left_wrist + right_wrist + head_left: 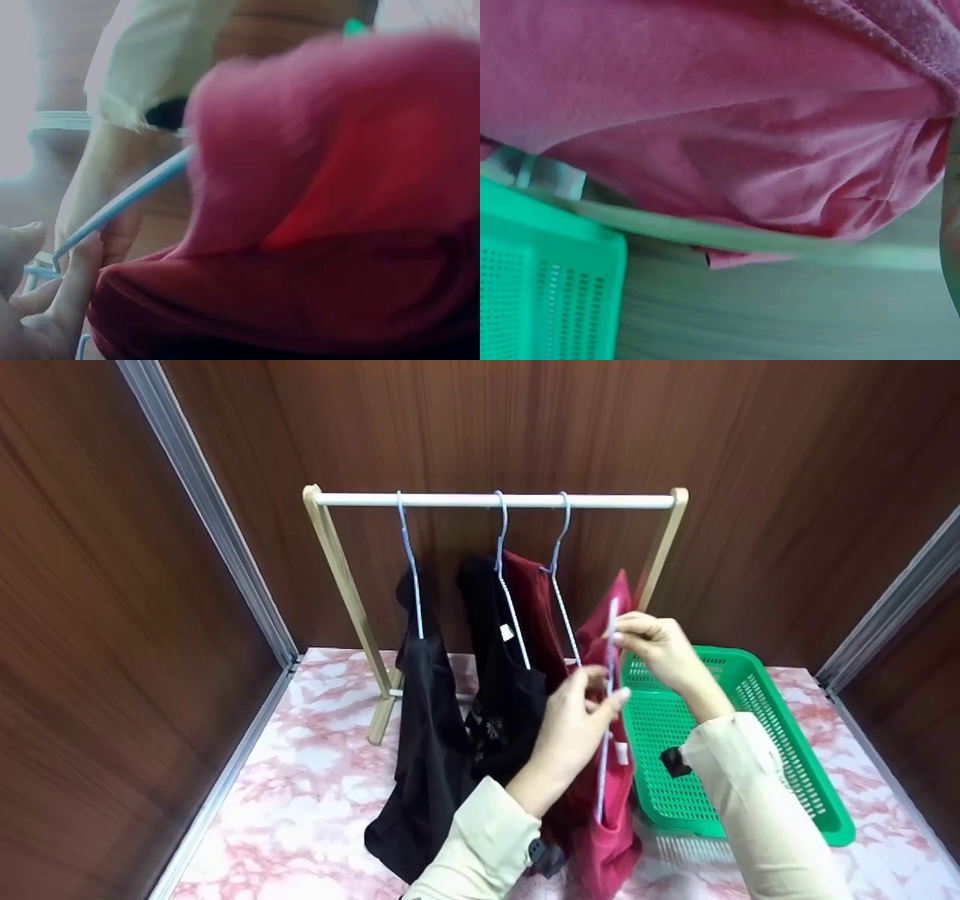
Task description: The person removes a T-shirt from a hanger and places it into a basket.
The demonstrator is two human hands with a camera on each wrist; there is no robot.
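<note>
A light-blue clothes hanger [604, 750] stands nearly upright in the head view, inside a pinkish-red garment [606, 855]. My left hand [574, 720] grips the hanger around its middle, thumb and forefinger on either side. Higher up, my right hand [664, 649] pinches the hanger's upper arm beside the cloth, fingertips bent. The left wrist view shows one hanger arm [124, 199] running into the garment [262, 135]. Folds of the same garment [742, 142] fill much of the right wrist view. A white label [622, 753] shows on the cloth.
A clothes rack [450, 500] with a white bar carries two black garments [431, 720] and a dark red one [534, 592] on blue hangers. At right, a green basket [806, 765] sits on the pink-and-white marbled table [277, 810]. Wooden panels [480, 420] enclose the space.
</note>
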